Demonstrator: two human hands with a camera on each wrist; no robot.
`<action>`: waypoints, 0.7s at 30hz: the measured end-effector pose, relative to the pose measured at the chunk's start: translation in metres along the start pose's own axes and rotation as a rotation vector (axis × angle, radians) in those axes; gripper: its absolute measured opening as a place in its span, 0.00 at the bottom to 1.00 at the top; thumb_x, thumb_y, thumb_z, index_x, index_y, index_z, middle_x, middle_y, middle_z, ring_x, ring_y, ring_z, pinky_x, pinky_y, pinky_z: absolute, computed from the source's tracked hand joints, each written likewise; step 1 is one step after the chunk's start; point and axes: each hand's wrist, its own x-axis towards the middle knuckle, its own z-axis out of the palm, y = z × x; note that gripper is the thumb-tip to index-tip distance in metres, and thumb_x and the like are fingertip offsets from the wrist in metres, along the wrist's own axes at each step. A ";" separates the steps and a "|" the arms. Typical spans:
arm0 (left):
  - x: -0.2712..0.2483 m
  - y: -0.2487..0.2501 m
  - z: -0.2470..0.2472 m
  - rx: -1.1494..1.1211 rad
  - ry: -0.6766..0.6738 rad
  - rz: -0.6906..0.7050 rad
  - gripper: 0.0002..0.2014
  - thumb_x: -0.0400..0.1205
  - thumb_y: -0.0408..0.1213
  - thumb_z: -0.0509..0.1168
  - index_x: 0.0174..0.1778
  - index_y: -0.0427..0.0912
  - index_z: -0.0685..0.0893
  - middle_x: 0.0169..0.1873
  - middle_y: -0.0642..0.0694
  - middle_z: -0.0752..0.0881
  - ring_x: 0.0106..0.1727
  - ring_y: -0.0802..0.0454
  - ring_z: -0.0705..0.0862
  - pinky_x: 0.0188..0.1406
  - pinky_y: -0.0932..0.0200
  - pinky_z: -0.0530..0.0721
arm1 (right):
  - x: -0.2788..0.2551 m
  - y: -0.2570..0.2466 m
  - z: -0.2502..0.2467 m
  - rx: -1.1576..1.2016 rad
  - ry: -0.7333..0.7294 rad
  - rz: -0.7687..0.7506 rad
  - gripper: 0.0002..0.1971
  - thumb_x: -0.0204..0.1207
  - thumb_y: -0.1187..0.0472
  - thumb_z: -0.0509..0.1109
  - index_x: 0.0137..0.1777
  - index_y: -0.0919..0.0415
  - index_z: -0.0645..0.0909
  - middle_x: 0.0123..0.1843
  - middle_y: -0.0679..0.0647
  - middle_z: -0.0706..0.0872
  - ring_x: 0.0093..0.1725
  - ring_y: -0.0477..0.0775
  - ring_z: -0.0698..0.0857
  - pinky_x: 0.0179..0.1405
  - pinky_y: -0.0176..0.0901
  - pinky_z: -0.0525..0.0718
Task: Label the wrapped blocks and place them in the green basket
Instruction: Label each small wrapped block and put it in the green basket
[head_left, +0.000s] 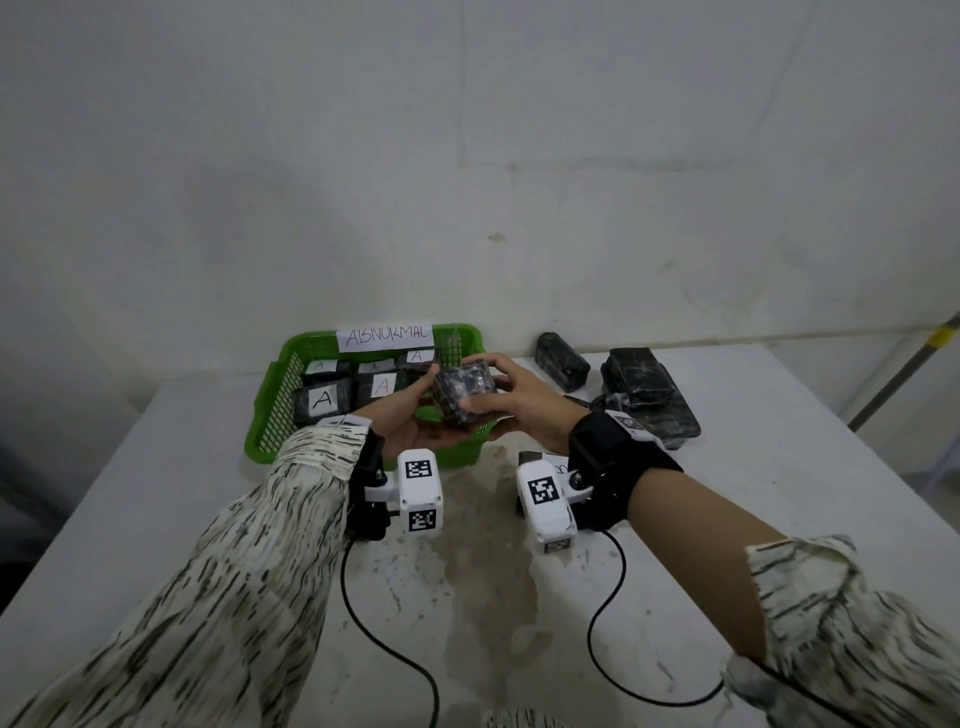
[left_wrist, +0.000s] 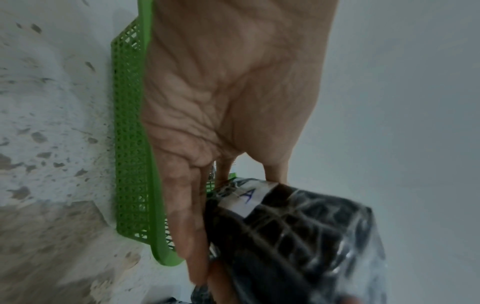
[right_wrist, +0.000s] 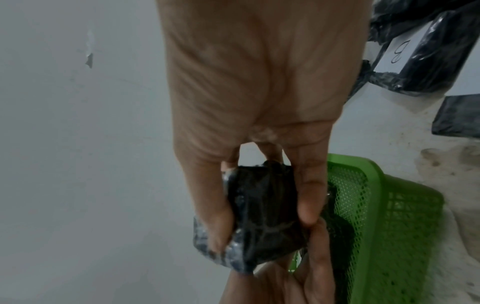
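A black wrapped block (head_left: 464, 391) is held between both hands just above the near right corner of the green basket (head_left: 267, 410). My left hand (head_left: 415, 415) cups it from below with the thumb on top. My right hand (head_left: 501, 392) grips it from the right, fingers over the top and thumb on the near side. The left wrist view shows a white label marked "A" (left_wrist: 249, 197) on the block (left_wrist: 298, 236). In the right wrist view the block (right_wrist: 262, 216) sits between my right thumb and fingers. Several blocks labelled "A" (head_left: 324, 400) lie in the basket.
A paper sign reading "ABNORMAL" (head_left: 385, 336) hangs on the basket's far rim. More black wrapped blocks (head_left: 647, 389) lie on the white table to the right, one upright (head_left: 562, 361), one labelled "B" (right_wrist: 400, 51). The wall stands right behind the table.
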 end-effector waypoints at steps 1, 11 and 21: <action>-0.002 -0.001 -0.001 -0.032 0.005 0.006 0.23 0.84 0.55 0.55 0.64 0.40 0.75 0.52 0.36 0.85 0.35 0.43 0.91 0.26 0.58 0.87 | 0.000 0.002 -0.002 0.004 -0.013 0.005 0.26 0.73 0.69 0.74 0.69 0.51 0.75 0.61 0.57 0.81 0.51 0.62 0.85 0.43 0.51 0.87; -0.008 0.007 0.000 -0.085 -0.070 0.354 0.24 0.77 0.13 0.58 0.51 0.51 0.75 0.59 0.36 0.78 0.54 0.37 0.82 0.42 0.44 0.89 | 0.000 0.026 -0.012 0.183 -0.011 0.121 0.28 0.74 0.80 0.67 0.60 0.51 0.59 0.64 0.57 0.72 0.55 0.63 0.82 0.52 0.73 0.84; -0.015 0.013 0.026 0.130 -0.143 0.281 0.08 0.82 0.29 0.60 0.52 0.48 0.76 0.54 0.43 0.79 0.54 0.47 0.79 0.56 0.41 0.79 | 0.040 0.079 -0.030 -0.208 0.166 0.041 0.41 0.42 0.60 0.85 0.58 0.39 0.76 0.68 0.65 0.71 0.68 0.70 0.74 0.53 0.62 0.88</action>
